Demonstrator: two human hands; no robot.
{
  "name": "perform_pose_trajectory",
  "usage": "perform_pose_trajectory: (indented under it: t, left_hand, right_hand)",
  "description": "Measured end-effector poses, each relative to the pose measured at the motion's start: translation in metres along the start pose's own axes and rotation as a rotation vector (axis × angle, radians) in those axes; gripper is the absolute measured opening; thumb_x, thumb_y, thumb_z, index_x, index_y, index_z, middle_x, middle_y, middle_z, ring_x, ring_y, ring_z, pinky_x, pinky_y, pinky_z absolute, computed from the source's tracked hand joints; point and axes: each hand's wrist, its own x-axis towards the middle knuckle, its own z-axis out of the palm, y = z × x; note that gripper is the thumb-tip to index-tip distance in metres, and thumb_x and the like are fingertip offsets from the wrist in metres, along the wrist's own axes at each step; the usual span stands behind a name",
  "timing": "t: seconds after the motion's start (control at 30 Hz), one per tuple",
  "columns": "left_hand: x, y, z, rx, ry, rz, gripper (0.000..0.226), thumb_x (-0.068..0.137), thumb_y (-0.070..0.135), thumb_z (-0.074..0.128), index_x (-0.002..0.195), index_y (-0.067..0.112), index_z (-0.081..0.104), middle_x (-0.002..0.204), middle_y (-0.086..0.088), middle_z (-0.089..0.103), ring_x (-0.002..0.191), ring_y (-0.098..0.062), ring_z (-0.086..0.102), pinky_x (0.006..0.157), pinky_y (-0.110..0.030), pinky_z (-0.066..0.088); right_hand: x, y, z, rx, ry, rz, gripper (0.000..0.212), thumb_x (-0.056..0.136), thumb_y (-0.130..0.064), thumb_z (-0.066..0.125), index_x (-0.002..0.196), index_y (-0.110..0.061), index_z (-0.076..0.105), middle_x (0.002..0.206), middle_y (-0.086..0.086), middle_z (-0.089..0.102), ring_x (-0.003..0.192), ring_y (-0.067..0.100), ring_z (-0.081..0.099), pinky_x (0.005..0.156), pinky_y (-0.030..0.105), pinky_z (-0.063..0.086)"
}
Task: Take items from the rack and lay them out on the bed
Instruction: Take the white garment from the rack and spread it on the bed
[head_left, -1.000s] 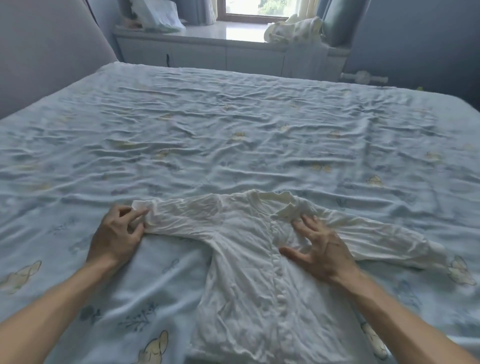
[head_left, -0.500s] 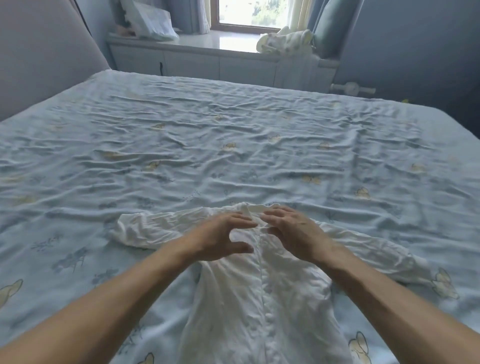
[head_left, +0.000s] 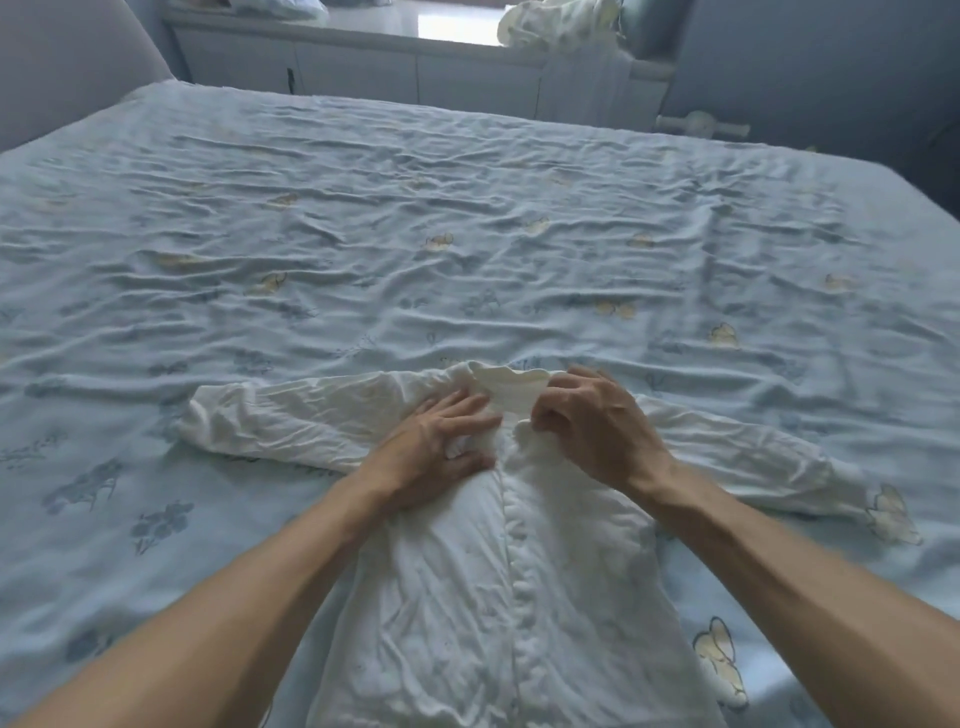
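While your left hand (head_left: 441, 447) lies flat and open on the white garment (head_left: 498, 582), spread on the bed (head_left: 467, 218), your right hand (head_left: 592, 421) pinches its collar (head_left: 511, 387); next, tug it flat.

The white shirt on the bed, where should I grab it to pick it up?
Probably by the two shoulders, just outside the collar, coming down from above. The shirt lies flat, front up, sleeves spread to both sides, so pinching each shoulder should let it hang straight. The left hand presses flat there; the right hand pinches the collar edge.
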Motion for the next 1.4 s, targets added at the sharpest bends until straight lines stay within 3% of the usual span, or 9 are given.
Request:
perform_pose_trajectory:
  t: [0.23,0.3,0.47,0.6,0.87,0.97,1.1,1.2,1.4]
  left_hand:
    - [0.001,0.001,-0.002,0.019,-0.018,0.01,0.059,0.098,0.056,0.066,0.153,0.044,0.049,0.171,0.011,0.03,0.162,-0.005,0.012,0.133,-0.044,0.011]
    - [-0.001,0.008,-0.007,0.032,-0.01,0.012,0.06,0.097,0.053,0.068,0.154,0.044,0.049,0.171,0.008,0.031,0.162,-0.009,0.014,0.133,-0.045,0.014]
    - [-0.025,0.035,-0.024,-0.015,-0.051,0.025,0.06,0.091,0.054,0.075,0.148,0.048,0.056,0.169,0.012,0.035,0.161,-0.007,0.017,0.13,-0.038,0.024]
    - [-0.044,0.041,-0.014,0.007,-0.09,0.035,0.063,0.09,0.055,0.075,0.149,0.045,0.056,0.168,0.014,0.035,0.16,-0.004,0.019,0.13,-0.035,0.023]
    - [-0.052,0.028,0.0,0.069,-0.103,0.036,0.071,0.091,0.077,0.048,0.157,0.05,0.041,0.173,0.019,0.02,0.162,-0.001,0.006,0.133,-0.031,0.01]
    - [-0.051,0.024,0.0,0.118,-0.13,0.04,0.066,0.097,0.068,0.054,0.159,0.052,0.035,0.174,0.019,0.016,0.162,-0.001,0.002,0.132,-0.029,0.007]
    - [-0.05,0.026,0.004,0.19,-0.137,0.045,0.065,0.101,0.064,0.052,0.161,0.052,0.029,0.175,0.016,0.014,0.163,-0.007,0.002,0.133,-0.032,0.008]
    - [-0.052,0.034,-0.003,0.2,-0.134,0.043,0.066,0.102,0.062,0.054,0.162,0.047,0.031,0.176,0.012,0.015,0.163,-0.009,0.003,0.133,-0.038,0.013]
    - [-0.076,0.07,-0.011,0.061,-0.115,0.046,0.062,0.096,0.066,0.061,0.154,0.052,0.044,0.171,0.026,0.018,0.159,0.007,0.0,0.129,-0.025,0.011]
  right_hand:
    - [-0.063,0.027,0.001,0.174,0.014,0.169,0.014,0.088,-0.007,0.081,0.082,-0.016,0.072,0.086,-0.004,0.071,0.08,0.015,0.064,0.072,0.042,0.056]
    - [-0.048,0.022,0.0,0.168,-0.007,0.196,0.007,0.091,-0.009,0.077,0.094,-0.015,0.074,0.097,0.001,0.073,0.091,0.021,0.066,0.082,0.044,0.055]
    - [-0.01,-0.017,-0.018,0.039,-0.189,-0.05,0.043,0.096,-0.036,0.069,0.138,-0.028,0.066,0.14,-0.007,0.065,0.138,0.019,0.047,0.115,0.047,0.031]
    - [0.009,-0.035,-0.013,-0.026,-0.453,-0.15,0.025,0.093,-0.046,0.072,0.115,-0.035,0.078,0.12,-0.015,0.074,0.122,0.01,0.053,0.111,0.043,0.029]
    - [-0.001,-0.023,-0.012,-0.067,-0.308,-0.213,0.008,0.087,-0.038,0.08,0.084,-0.031,0.078,0.089,-0.019,0.073,0.098,0.01,0.052,0.093,0.04,0.028]
    - [-0.029,0.0,-0.026,-0.08,-0.212,-0.214,0.012,0.083,-0.032,0.085,0.074,-0.031,0.076,0.082,-0.022,0.071,0.094,0.007,0.051,0.092,0.043,0.034]
    - [-0.085,0.023,-0.03,-0.019,-0.22,-0.046,0.009,0.081,-0.035,0.085,0.082,-0.034,0.076,0.086,-0.022,0.07,0.097,0.011,0.055,0.089,0.043,0.04]
    - [-0.081,0.011,-0.025,-0.033,-0.251,-0.013,0.012,0.086,-0.022,0.081,0.088,-0.031,0.074,0.092,-0.018,0.067,0.102,0.014,0.054,0.089,0.038,0.04]
    - [-0.059,-0.038,-0.035,0.068,-0.386,-0.134,0.034,0.095,-0.038,0.062,0.128,-0.033,0.071,0.132,-0.017,0.065,0.134,0.01,0.04,0.114,0.041,0.026]
